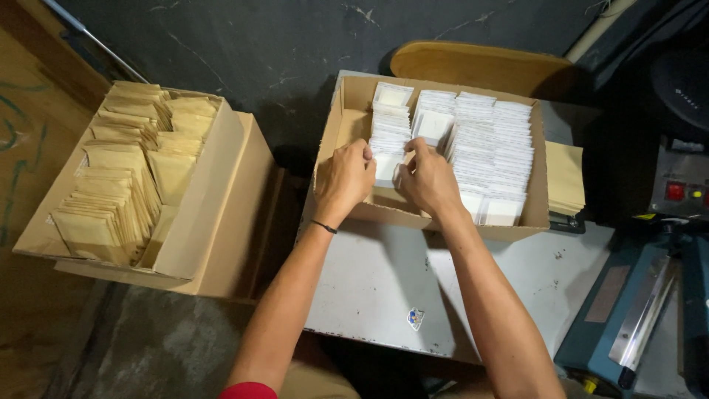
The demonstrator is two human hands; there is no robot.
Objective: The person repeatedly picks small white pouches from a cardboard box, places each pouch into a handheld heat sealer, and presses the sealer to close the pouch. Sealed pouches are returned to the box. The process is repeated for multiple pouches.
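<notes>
Both hands, left [346, 179] and right [428, 179], close narrowly on the near end of the leftmost packet row [389, 133] in the box [436, 216], apparently mid-packing; next likely needs squaring that row.

Hidden fingertips, cropped machine, unreadable small marks

The fingertips of the left hand [346, 179] and right hand [428, 181] dip behind the front white packets [389, 140], so what they pinch cannot be told. The near wall of the cardboard box [432, 218] hides the packets' lower parts. The blue sealing machine [635, 310] is cut off by the right and bottom edges. The small sticker [416, 318] on the surface [369, 288] is too small to make out. The brown envelopes [118, 185] blur together at the far end.
</notes>
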